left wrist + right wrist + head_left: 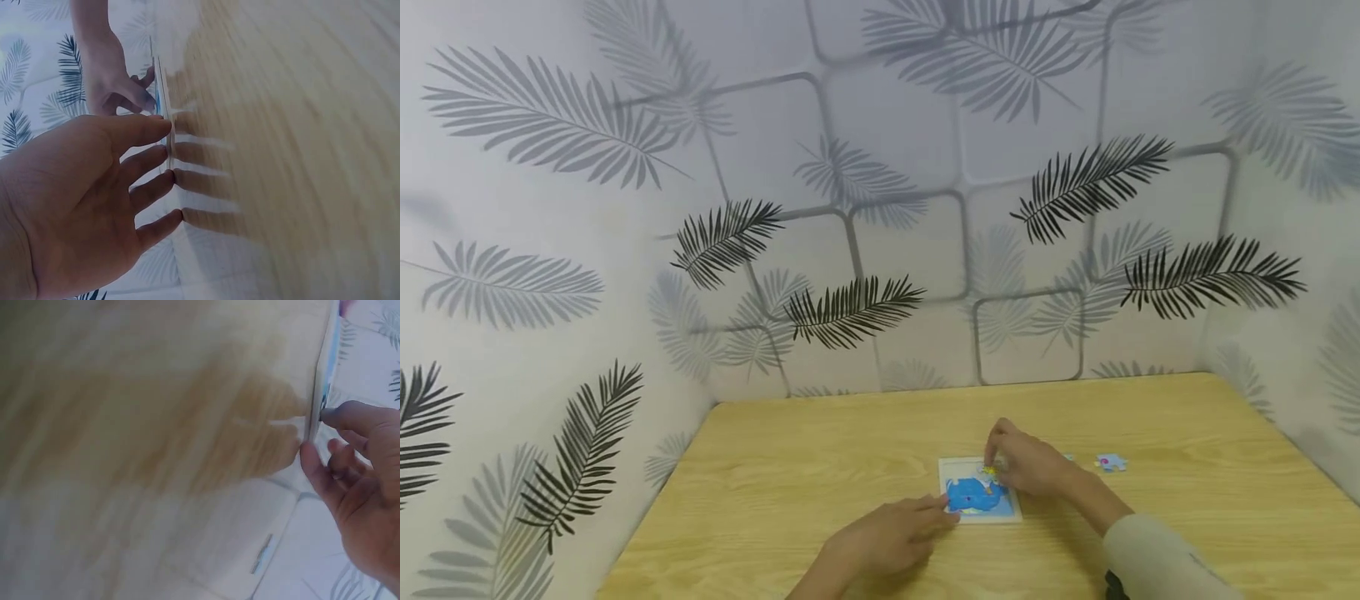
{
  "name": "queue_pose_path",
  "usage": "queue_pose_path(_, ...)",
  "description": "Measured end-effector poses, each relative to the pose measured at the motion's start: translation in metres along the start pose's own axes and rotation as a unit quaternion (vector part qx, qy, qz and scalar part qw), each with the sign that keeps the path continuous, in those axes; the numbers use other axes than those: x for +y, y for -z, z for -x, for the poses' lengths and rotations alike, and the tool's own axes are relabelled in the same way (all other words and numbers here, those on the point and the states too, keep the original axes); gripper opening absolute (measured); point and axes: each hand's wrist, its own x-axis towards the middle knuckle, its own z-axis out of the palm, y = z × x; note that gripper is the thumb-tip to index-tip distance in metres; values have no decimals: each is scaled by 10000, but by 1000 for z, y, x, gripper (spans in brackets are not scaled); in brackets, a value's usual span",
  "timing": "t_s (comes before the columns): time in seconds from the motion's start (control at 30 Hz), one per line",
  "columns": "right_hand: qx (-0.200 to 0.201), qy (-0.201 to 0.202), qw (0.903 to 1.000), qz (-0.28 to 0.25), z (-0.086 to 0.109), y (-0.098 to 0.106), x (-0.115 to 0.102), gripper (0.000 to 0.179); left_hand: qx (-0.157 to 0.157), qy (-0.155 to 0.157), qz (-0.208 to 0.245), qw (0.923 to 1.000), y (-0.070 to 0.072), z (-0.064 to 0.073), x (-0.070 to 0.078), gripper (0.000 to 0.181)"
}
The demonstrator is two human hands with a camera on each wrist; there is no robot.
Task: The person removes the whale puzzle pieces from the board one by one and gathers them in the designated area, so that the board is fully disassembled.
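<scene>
A small square jigsaw puzzle (976, 497) with a blue animal-like picture and a pale border lies on the wooden table. My left hand (904, 535) rests at its left edge, fingertips touching the border. In the left wrist view the fingers of this left hand (94, 194) are spread and nearly straight. Over the puzzle's upper right part, my right hand (1030, 463) bends its fingers down and pinches a yellow-and-white puzzle piece (990, 472). The right wrist view shows the right hand (369, 481) with its thumb at the puzzle's surface; the piece itself is mostly hidden there.
A loose puzzle piece (1111, 462), light blue with pink, lies right of the right hand. Part of another piece (1069, 457) shows just behind that hand. The wooden table (805, 467) meets a wall (910, 250) with a leaf pattern at the back.
</scene>
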Motion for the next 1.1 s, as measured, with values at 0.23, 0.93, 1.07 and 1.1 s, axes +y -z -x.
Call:
queue_pose_path(0.23,-23,142,9988,461,0,-4,-2,27,21,42,131,9999,-7,1,-1,50)
queue_pose_path(0.93,-87,760,9968,-241,3,5,4,26,-34,353,302,9989,-4,0,0,52)
queue_pose_path(1.07,-23,526,9983,-262,6,8,4,26,-33,333,224,9992,-2,-1,0,51)
queue_pose_path(1.1,12,477,9984,-304,7,9,4,26,-34,330,206,9992,-2,-2,0,51)
